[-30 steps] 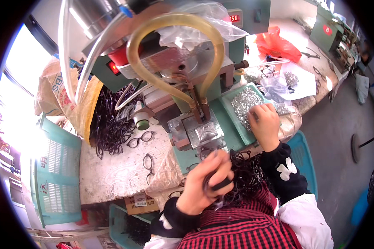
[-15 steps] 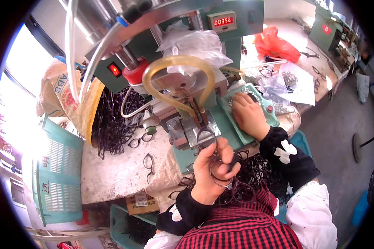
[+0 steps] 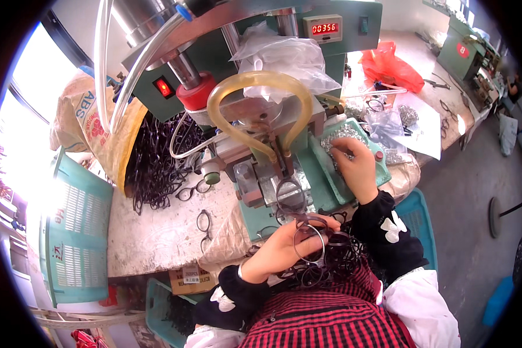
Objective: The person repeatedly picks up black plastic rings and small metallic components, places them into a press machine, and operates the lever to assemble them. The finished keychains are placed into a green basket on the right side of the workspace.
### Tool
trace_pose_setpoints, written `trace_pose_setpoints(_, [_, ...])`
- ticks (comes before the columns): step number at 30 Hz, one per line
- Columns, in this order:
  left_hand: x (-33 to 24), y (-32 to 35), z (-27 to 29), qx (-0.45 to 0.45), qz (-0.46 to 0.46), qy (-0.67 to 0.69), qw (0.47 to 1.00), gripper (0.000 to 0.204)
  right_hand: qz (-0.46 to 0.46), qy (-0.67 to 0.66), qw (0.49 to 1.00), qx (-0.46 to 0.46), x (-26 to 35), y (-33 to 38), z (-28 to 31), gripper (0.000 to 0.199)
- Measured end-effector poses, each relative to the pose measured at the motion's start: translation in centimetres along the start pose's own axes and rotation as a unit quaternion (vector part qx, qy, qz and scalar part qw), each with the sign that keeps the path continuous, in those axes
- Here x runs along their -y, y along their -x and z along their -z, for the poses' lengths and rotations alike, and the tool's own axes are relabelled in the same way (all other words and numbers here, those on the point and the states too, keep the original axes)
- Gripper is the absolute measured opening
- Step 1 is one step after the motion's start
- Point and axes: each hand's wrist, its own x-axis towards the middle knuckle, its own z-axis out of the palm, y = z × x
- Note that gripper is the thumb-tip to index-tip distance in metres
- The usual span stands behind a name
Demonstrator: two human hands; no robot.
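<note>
Since half a second ago, the left hand (image 3: 284, 246) has dropped back toward the lap, clenched around an eyeglass frame (image 3: 307, 235) above the frame pile (image 3: 330, 264); the right hand (image 3: 356, 168) pinches small metal parts (image 3: 339, 136) in the green tray (image 3: 322, 174).

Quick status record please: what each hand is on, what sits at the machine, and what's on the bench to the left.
left hand: left hand holds a dark eyeglass frame just below the press fixture
right hand: right hand reaches into the green tray, fingers on small silvery parts
lap: heap of dark frames
machine: green press with yellowish hose loop
bench left: loose frames and a dark frame pile
</note>
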Motion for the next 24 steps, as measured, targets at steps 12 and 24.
trace_pose_setpoints(12, [2.0, 1.4, 0.5, 0.046, 0.012, 0.039, 0.998, 0.012, -0.050, -0.095, 0.994, 0.024, 4.6, 5.1, 4.5, 0.012])
trace_pose_setpoints(24, [1.5, 1.7, 0.6, 0.110, 0.077, 0.123, 0.983, 0.019, -0.086, -0.311, 0.943, 0.078, 9.4, 2.3, -2.2, 0.043])
